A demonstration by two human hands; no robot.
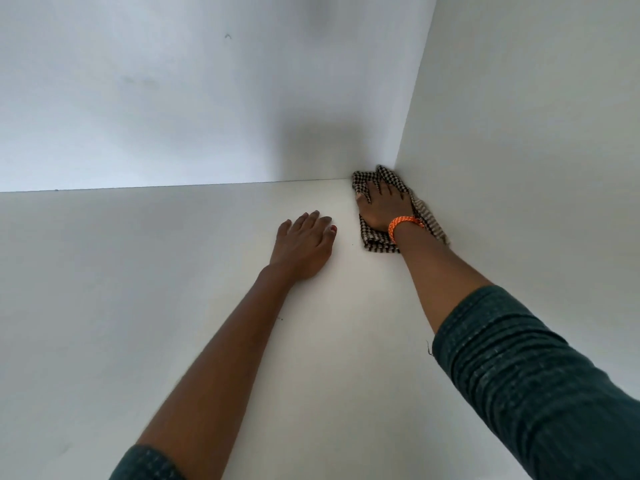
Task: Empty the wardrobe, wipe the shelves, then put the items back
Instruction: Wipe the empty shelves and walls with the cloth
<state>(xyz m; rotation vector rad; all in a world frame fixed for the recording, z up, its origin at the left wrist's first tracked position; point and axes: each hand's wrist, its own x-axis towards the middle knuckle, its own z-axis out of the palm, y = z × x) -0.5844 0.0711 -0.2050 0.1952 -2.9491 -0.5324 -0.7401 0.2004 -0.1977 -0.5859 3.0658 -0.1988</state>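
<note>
The right hand [381,206] lay flat with fingers spread and fairly straight, pressing a folded checked cloth [372,242] down onto the white shelf [173,289]. The cloth, a woven fabric in a small dark-and-cream houndstooth pattern with a paler striped end, sat in the shelf's far right corner, touching both the back panel [173,98] and the right side wall [519,133]. A braided orange band [403,224] circled the right wrist, and a dark teal ribbed sleeve [536,393] covered that forearm. The left hand [303,247] rested palm down on the bare shelf just left of the cloth, fingers relaxed and slightly parted, holding nothing. The shelf and panels looked smooth and matte.
</note>
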